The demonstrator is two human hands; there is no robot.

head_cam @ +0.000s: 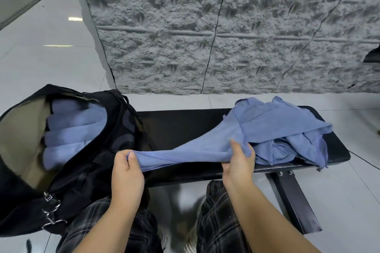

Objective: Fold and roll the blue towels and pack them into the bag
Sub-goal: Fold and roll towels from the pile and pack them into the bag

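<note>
Soft blue towel [181,155] stretched taut, both hands pinching it, left hand [126,172], right hand [239,162]

A black padded bench [185,125] stands on pale glossy floor tiles before a rough grey textured wall [205,26], and at its left end an open black fabric bag with a tan lining [18,133] holds several rolled blue towels [72,129]. The left hand [126,172] and the right hand [239,162] each pinch one blue towel [185,153] stretched between them above the bench's near edge, while a loose heap of crumpled blue towels [287,129] lies at the bench's right end
</note>
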